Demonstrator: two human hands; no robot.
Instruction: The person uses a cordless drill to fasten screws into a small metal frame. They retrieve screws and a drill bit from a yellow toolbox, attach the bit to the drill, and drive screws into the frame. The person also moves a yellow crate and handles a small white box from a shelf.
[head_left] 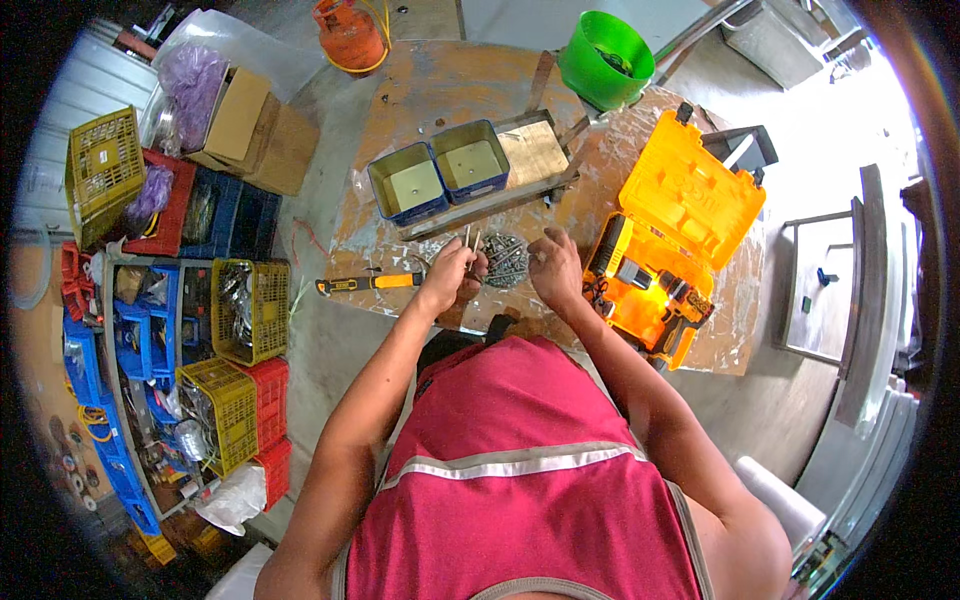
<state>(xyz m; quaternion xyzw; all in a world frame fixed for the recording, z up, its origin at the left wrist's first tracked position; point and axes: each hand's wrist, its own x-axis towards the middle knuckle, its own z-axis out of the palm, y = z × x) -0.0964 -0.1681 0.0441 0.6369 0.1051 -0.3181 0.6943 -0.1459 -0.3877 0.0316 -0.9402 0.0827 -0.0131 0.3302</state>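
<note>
left hand (452,272) pinches upright nails (470,240), right hand (553,266) loosely curled, seemingly empty, by centre-frame nail pile (505,258); points could prick fingers.

1. The bench (440,85) is a worn wooden board, its brown top scuffed and patchy, partly covered by a clear plastic sheet (735,300) on the right.
2. Two blue rectangular tins (437,180) stand side by side near the middle, just beside a shallow metal tray (533,150) holding a wooden block.
3. A pile of metal screws (505,260) lies at the near edge.
4. A hammer (368,284) with a yellow and black handle lies to the left of the pile.
5. An open yellow tool case (690,200) rests on the right, with a drill (670,290) inside.
6. A green bucket (605,60) sits at the far edge.
</note>
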